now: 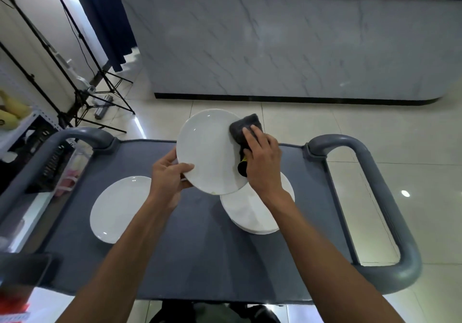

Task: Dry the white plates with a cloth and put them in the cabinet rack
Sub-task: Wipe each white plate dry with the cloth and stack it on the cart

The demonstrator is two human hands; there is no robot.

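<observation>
A white plate [207,150] is held tilted above the grey cart top [200,247]. My left hand [170,175] grips its lower left rim, thumb on the face. My right hand [262,162] presses a dark grey cloth [246,129] against the plate's right edge, fingers spread over the cloth. Under my right wrist sits a stack of white plates [250,212] on the cart. A single white plate [117,207] lies flat on the cart to the left.
The cart has grey loop handles at left [82,135] and right [390,197]. A marble-faced counter [287,47] stands beyond it across the tiled floor. Black tripod stands [82,92] and shelving are at the far left.
</observation>
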